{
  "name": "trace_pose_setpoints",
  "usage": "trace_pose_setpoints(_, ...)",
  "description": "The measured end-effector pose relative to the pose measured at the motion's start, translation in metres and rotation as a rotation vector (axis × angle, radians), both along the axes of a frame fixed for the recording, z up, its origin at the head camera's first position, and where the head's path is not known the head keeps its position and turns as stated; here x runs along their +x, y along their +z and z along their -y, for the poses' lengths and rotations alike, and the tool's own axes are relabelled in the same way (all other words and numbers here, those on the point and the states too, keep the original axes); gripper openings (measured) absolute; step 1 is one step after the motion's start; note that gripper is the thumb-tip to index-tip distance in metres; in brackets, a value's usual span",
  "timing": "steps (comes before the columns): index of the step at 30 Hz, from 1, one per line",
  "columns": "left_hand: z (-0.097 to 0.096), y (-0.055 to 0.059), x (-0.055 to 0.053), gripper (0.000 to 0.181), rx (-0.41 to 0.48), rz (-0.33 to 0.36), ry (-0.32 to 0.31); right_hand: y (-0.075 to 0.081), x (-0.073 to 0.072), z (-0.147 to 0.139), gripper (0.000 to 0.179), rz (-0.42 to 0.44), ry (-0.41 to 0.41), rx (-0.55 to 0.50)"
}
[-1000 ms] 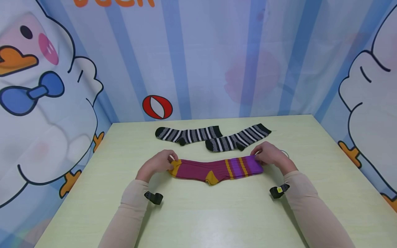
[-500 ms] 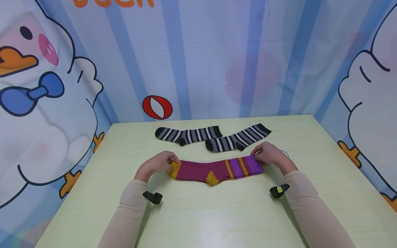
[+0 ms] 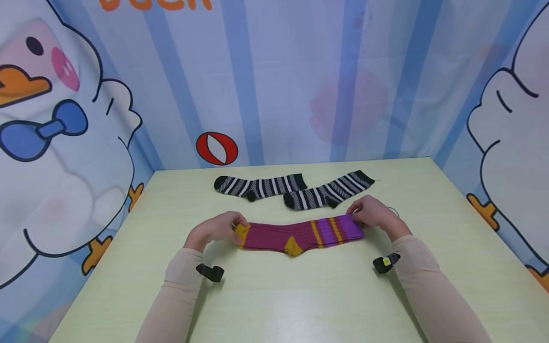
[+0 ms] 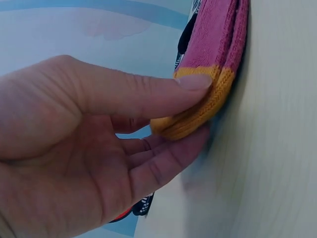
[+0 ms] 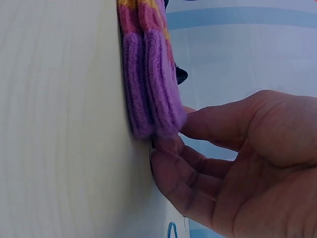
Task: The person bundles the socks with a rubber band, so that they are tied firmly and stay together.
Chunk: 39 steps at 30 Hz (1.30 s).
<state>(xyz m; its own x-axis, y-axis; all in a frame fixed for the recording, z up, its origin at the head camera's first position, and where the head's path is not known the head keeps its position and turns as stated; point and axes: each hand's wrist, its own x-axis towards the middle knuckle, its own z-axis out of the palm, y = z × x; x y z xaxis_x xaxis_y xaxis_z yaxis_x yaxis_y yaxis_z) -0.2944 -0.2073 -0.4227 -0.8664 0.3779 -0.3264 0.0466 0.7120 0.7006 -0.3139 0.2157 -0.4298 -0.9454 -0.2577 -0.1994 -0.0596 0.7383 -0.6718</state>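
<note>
A pair of maroon socks, one stacked on the other, lies across the table with yellow toes and heel and purple striped cuffs. At the left end, my left hand pinches the yellow toes, thumb on top and fingers underneath, as the left wrist view shows. My right hand holds the far corner of the purple cuffs between thumb and fingers. In the right wrist view, the two cuff ends are stacked with their edges roughly even. The fingertips behind the cuffs are partly hidden.
Two black-and-white striped socks, a left one and a right one, lie behind the maroon pair, the right overlapping the left's edge. A printed cloth backdrop stands around the pale table. A thin loop shows beside the right wrist.
My left hand has sunk slightly at the toes, its fingers now covering a little more of their outer end. My right hand and the striped socks have stayed put.
</note>
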Motion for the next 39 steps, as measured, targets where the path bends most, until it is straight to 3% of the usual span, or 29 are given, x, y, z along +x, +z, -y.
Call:
trace_pose_setpoints(15,-0.0027,0.0009,0.0022,0.035,-0.054,-0.003,-0.023,0.0002,0.0001,0.0010,0.021,0.007,-0.008,0.007)
trace_pose_setpoints(26,-0.0001,0.0059,0.0022,0.021,-0.071,0.039,0.022,-0.0005,0.0001,0.0007,0.020,0.002,-0.004,0.006)
trace_pose_setpoints(39,-0.0038,0.0065,0.0014,0.016,-0.131,0.021,0.060,0.0002,-0.0003,0.0007,0.021,0.011,-0.008,0.004)
